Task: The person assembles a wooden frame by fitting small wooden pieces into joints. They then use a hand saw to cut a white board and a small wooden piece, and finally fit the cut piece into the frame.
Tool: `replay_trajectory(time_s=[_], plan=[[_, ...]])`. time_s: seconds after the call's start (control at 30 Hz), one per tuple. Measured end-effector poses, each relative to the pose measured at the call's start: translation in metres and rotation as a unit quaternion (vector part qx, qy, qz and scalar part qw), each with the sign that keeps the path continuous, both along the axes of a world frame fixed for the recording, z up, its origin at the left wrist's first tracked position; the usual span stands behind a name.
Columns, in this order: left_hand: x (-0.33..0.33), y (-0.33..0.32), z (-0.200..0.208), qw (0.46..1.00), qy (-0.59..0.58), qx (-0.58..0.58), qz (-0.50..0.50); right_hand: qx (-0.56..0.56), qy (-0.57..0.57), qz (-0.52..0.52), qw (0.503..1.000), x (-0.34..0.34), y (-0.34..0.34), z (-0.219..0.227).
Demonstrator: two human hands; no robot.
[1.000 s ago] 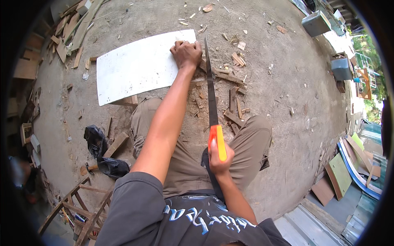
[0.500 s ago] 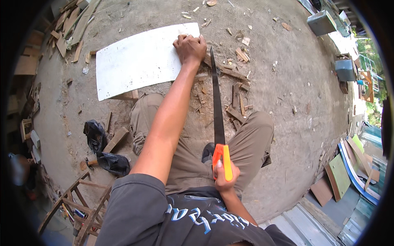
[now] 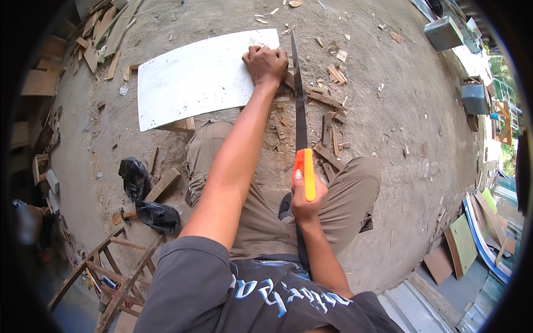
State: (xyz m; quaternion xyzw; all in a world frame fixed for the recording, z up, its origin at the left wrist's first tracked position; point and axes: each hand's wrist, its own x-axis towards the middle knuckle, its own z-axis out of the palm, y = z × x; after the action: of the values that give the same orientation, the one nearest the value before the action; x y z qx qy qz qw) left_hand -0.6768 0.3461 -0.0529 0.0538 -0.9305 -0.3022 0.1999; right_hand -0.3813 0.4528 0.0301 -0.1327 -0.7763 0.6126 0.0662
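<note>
Gripping saw snugly in closed right hand, resting left hand on sheet with fingers curled and hold unclear, perhaps risking cuts from any sideways slip.

Dark-flecked white sheet at far left, orange-and-yellow saw handle, dark grey blade, brown trousers, charcoal shirt lettered in white and blue, black plastic bag near left, grey-brown ground
</note>
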Motion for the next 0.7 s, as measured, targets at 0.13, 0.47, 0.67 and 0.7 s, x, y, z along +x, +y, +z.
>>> replay_trajectory(time_s=[0.13,0.47,0.67,0.7], plan=[[-0.002,-0.003,0.003,1.0,-0.028,0.003,0.009,0.01,0.031,0.013,0.999,0.062,0.013,-0.008],[0.0,-0.004,0.007,0.999,-0.04,0.009,0.004,-0.006,-0.025,0.011,1.0,0.036,0.016,-0.015],[0.005,0.004,0.004,1.0,0.008,0.017,-0.024,-0.078,-0.052,-0.017,0.995,-0.006,0.012,0.001],[0.001,0.003,0.005,1.0,-0.018,0.008,0.015,-0.042,-0.018,-0.002,0.999,-0.017,0.008,0.005]])
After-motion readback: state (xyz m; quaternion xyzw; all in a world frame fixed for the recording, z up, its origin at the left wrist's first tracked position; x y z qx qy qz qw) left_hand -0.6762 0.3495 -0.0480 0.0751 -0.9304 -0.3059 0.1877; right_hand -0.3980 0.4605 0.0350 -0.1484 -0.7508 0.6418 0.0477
